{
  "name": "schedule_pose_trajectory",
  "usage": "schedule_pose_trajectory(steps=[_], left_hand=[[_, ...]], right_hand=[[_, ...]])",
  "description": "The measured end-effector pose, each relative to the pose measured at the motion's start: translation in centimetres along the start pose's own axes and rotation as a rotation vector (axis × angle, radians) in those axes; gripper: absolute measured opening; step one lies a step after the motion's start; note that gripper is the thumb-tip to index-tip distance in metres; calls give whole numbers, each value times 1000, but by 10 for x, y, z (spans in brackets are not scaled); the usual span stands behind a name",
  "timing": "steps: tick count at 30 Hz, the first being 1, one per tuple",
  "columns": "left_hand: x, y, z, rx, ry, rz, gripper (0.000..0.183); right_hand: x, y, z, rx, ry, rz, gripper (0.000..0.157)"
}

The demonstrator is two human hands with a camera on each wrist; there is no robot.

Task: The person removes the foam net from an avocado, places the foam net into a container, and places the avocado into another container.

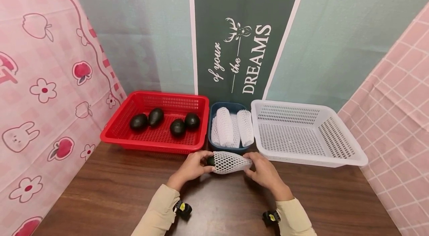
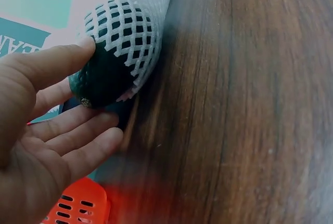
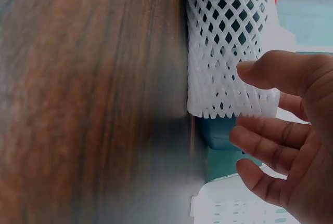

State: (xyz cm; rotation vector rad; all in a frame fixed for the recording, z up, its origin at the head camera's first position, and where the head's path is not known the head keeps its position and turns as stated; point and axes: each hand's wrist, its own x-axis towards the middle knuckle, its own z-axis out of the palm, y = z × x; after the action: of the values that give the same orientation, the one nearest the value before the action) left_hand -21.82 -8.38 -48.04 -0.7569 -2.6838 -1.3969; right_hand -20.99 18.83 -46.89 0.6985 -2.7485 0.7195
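A dark avocado point(image 2: 101, 81) sits partly inside a white foam net sleeve point(image 1: 229, 162), just above the wooden table's surface in front of the blue bin. My left hand point(image 1: 192, 167) pinches the avocado's bare stem end, thumb on one side and index finger on the other. In the left wrist view its other fingers spread below the fruit. My right hand point(image 1: 266, 172) pinches the loose end of the sleeve between thumb and index finger. Toward that end the netting point(image 3: 229, 91) narrows and hangs past the fruit, as the right wrist view shows.
Behind the hands stands a blue bin point(image 1: 210, 131) with several foam sleeves point(image 1: 224, 126). Left of it, a red basket point(image 1: 161, 148) holds several avocados point(image 1: 155, 117). A white basket point(image 1: 308, 159) is on the right. Fabric hangs around the wooden table point(image 1: 221, 206).
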Motion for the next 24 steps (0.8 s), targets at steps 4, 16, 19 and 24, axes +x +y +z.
schedule_pose_trajectory(steps=[4, 16, 19, 24], left_hand=[[1, 0, 1, -10, 1, -17, 44], [4, 8, 12, -84, 92, 4, 43], [5, 10, 15, -79, 100, 6, 43], [6, 8, 17, -5, 95, 18, 44]], right_hand=[[3, -2, 0, 15, -21, -2, 45], [12, -15, 6, 55, -58, -36, 39], [13, -18, 8, 56, -43, -69, 35], [14, -20, 11, 56, -1, -111, 32]])
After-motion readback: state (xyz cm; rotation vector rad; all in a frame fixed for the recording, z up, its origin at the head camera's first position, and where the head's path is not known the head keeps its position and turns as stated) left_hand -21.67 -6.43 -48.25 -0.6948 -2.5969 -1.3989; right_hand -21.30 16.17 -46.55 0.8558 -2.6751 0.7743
